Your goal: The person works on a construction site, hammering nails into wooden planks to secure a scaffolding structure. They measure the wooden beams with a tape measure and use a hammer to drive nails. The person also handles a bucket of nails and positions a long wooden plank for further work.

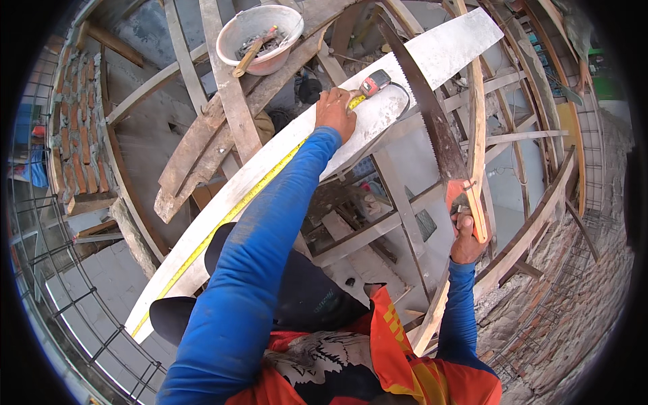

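A long white board [452, 50] runs diagonally from lower left to upper right. Along it stretches the yellow blade of a tape measure [376, 82], whose red and grey case rests on the board. My left hand [335, 113] presses on the board with curled fingers closed on the tape blade just short of the case; the fingertips are partly hidden. To the right, my right hand [467, 241] grips the orange handle of a handsaw [422, 101]. The toothed brown blade points up and away, crossing above the board.
A white basin [260, 40] holding a wooden-handled tool and debris stands on the planks at the far side. Beams and planks form an open framework, with a lower level showing through the gaps. Wire mesh [81, 297] lies at left, brickwork [567, 297] at right.
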`<state>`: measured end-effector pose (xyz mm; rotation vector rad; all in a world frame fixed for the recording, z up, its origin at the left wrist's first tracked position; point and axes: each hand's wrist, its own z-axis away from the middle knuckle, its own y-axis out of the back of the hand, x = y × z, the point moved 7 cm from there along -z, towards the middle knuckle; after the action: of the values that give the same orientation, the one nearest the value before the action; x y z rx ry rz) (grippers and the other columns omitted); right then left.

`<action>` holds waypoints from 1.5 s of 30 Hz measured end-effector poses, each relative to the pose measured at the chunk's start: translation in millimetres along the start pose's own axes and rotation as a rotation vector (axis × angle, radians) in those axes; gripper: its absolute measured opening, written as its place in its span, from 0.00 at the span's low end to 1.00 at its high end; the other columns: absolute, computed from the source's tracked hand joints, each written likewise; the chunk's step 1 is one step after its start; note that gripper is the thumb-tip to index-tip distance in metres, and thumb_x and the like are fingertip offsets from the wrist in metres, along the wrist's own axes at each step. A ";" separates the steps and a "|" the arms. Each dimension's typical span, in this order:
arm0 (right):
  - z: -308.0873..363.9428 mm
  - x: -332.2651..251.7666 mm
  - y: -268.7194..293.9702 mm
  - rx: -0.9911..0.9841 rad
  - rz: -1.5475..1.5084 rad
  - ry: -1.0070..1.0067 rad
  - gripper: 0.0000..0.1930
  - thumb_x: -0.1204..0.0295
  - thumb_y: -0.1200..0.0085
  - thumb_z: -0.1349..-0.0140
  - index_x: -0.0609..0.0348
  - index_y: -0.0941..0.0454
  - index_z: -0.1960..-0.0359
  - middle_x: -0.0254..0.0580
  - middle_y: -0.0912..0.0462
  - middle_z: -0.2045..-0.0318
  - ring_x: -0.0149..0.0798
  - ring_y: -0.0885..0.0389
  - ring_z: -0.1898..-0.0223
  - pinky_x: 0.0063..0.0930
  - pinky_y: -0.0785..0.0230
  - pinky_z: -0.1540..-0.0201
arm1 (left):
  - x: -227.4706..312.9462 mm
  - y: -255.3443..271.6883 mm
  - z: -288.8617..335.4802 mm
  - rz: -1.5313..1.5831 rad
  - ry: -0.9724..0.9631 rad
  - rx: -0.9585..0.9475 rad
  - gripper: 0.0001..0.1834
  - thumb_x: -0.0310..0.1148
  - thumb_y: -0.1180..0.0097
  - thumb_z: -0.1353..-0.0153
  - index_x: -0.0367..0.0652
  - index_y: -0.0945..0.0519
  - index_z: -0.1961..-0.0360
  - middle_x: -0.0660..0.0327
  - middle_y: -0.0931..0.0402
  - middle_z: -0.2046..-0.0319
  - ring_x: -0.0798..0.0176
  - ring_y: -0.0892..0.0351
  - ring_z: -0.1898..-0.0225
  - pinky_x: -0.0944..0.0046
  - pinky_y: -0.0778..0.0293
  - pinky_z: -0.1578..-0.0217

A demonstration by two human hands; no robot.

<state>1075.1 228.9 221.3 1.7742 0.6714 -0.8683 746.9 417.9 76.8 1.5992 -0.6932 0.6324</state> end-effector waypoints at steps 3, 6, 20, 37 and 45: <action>25.4 21.6 6.9 -0.040 -0.153 -0.113 0.33 0.39 0.43 0.36 0.65 0.20 0.64 0.35 0.23 0.77 0.29 0.25 0.75 0.26 0.30 0.70 | -9.1 -0.8 -1.2 0.013 -0.082 -0.022 0.24 0.26 0.42 0.45 0.45 0.21 0.44 0.52 0.28 0.46 0.44 0.30 0.45 0.49 0.33 0.39; 39.6 36.6 16.4 -0.043 -0.123 -0.206 0.36 0.35 0.45 0.36 0.66 0.22 0.69 0.33 0.27 0.80 0.29 0.27 0.77 0.25 0.34 0.73 | -15.1 -5.4 -3.3 -0.033 -0.143 -0.080 0.24 0.27 0.41 0.44 0.43 0.22 0.43 0.52 0.28 0.46 0.44 0.31 0.44 0.49 0.33 0.38; 37.1 99.4 79.1 -0.034 -0.026 -0.264 0.32 0.40 0.48 0.32 0.64 0.23 0.70 0.30 0.30 0.81 0.26 0.33 0.79 0.23 0.40 0.76 | -27.2 -4.6 -23.9 0.061 -0.147 -0.342 0.30 0.31 0.41 0.39 0.66 0.23 0.35 0.57 0.25 0.46 0.48 0.27 0.45 0.55 0.29 0.40; 20.6 73.7 64.8 -0.124 0.133 -0.190 0.28 0.48 0.49 0.29 0.67 0.22 0.68 0.33 0.25 0.78 0.29 0.26 0.74 0.26 0.35 0.71 | -36.9 -4.4 -42.5 0.039 -0.138 -0.585 0.34 0.32 0.34 0.43 0.74 0.22 0.35 0.61 0.24 0.58 0.58 0.21 0.57 0.62 0.25 0.50; 16.7 66.2 60.1 -0.131 0.205 -0.187 0.30 0.44 0.49 0.30 0.66 0.23 0.71 0.33 0.26 0.79 0.29 0.28 0.75 0.26 0.37 0.71 | -37.6 -5.1 -41.6 -0.005 -0.154 -0.584 0.33 0.33 0.35 0.40 0.75 0.25 0.34 0.64 0.26 0.58 0.59 0.24 0.59 0.60 0.25 0.49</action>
<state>1156.1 196.0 196.4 1.5900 0.4074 -0.8189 724.6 462.8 51.2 1.1091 -0.8917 0.2634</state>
